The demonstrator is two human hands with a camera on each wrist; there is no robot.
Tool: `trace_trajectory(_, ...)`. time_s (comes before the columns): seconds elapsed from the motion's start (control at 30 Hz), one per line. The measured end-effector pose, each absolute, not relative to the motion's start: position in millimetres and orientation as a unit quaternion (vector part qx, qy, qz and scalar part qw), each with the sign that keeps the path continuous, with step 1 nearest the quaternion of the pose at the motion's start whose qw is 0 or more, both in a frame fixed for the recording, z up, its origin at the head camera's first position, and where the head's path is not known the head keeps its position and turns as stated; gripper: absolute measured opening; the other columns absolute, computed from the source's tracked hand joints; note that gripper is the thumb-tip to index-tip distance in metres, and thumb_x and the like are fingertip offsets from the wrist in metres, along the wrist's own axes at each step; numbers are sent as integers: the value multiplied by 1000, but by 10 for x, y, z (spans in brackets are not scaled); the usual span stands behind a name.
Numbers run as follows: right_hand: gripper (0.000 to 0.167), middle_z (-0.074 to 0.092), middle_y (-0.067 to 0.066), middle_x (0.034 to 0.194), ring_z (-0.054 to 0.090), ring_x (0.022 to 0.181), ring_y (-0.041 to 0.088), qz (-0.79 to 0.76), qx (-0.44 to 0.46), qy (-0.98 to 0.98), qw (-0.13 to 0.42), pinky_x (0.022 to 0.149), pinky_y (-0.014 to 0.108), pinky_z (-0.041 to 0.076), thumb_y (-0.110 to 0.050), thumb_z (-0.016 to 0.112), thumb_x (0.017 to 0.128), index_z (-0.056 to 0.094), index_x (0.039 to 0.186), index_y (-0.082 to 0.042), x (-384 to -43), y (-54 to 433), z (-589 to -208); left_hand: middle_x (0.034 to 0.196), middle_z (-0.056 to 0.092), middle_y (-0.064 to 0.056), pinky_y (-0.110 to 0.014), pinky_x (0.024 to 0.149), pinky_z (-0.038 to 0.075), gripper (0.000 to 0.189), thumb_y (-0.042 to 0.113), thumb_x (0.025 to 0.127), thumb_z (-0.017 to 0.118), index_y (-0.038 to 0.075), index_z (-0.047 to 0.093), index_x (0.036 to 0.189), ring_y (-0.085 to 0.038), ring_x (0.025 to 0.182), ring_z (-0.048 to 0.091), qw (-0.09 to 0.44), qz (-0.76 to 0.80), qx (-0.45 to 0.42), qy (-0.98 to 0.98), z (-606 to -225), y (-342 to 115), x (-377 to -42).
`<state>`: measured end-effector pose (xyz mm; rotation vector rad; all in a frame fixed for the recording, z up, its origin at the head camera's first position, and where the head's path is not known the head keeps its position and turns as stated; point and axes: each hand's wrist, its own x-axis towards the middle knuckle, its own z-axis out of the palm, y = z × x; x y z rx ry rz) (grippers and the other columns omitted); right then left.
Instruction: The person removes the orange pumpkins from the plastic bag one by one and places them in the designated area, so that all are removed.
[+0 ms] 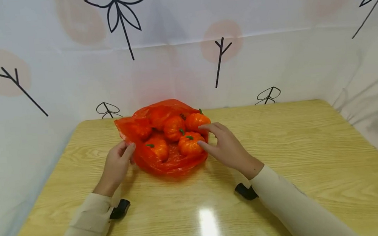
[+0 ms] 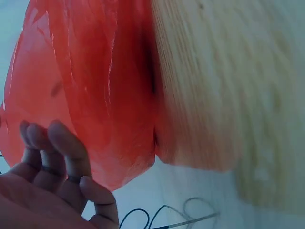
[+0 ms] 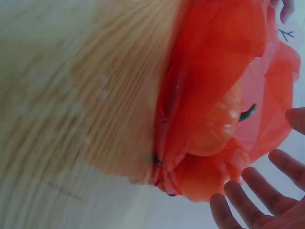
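Observation:
A thin red plastic bag (image 1: 170,167) stands with its mouth spread wide on the wooden table. Inside sit several small orange pumpkins with green stems, among them a front pumpkin (image 1: 190,143) and a back right pumpkin (image 1: 196,121). At the bag's left rim, my left hand (image 1: 115,165) pinches the plastic between thumb and fingers; the left wrist view shows its curled fingers (image 2: 71,148) against the bag's side. My right hand (image 1: 227,146) is at the right rim, thumb and fingers apart. Its spread fingers (image 3: 257,191) hold nothing.
The wooden table (image 1: 297,141) extends on both sides of the bag. A pale cloth (image 1: 178,73) with plant drawings hangs behind it. Black wrist mounts (image 1: 120,209) show under both sleeves.

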<state>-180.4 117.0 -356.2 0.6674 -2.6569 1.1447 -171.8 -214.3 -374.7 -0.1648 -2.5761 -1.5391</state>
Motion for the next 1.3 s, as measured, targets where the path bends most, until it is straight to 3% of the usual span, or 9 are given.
trace_trajectory(0.1,50,59,13,129,57,115,31,377,216,-897,77,97,49,51,-25,73,93,57,136,-7,-1861,1163,-3600,70,48,-3,-25,58,43,28,24,103,55,-1,54,89,-15,64,48,50,-509,-57,-858,-3770,-2100,-1733)
trace_trajectory(0.23,51,58,13,122,56,105,29,364,208,-905,68,90,42,51,-26,74,91,58,136,-8,-1881,1134,-3684,72,51,-5,-24,61,46,27,23,103,55,-2,56,90,-19,68,52,27,-508,-52,-859,-3817,-2083,-1712)
trace_trajectory(0.5,53,57,11,117,55,99,25,331,212,-919,30,83,34,50,-32,74,91,59,137,-11,-1770,1062,-3851,66,48,-5,-26,59,43,35,19,103,51,-3,53,77,-16,61,48,-10,-530,-36,-847,-3930,-2134,-1487)
trace_trajectory(0.67,54,56,9,117,52,95,22,321,218,-921,37,79,32,49,-32,74,92,58,140,-13,-1788,1044,-3857,68,50,-9,-29,63,49,34,21,105,49,-2,52,80,-23,63,55,-22,-539,-43,-841,-3919,-2162,-1499)
trace_trajectory(0.83,55,56,8,115,50,92,20,301,231,-925,41,74,29,45,-31,73,92,57,141,-14,-1829,1059,-3847,70,52,-8,-29,66,54,31,20,105,49,-4,55,85,-22,65,59,-35,-549,-43,-834,-3894,-2159,-1574)
trace_trajectory(1.17,59,55,10,122,52,106,23,277,244,-929,23,88,35,49,-34,73,92,54,144,-13,-1881,1102,-3828,75,59,-2,-30,67,56,30,20,105,50,-9,60,101,-19,67,62,-63,-557,-53,-826,-3876,-2112,-1680)
trace_trajectory(1.3,59,54,11,124,52,109,24,268,248,-931,24,93,37,50,-32,73,92,54,144,-11,-1907,1119,-3801,79,66,-2,-27,61,51,35,25,105,49,-7,61,111,-17,71,63,-99,-529,-51,-841,-3890,-2109,-1733)
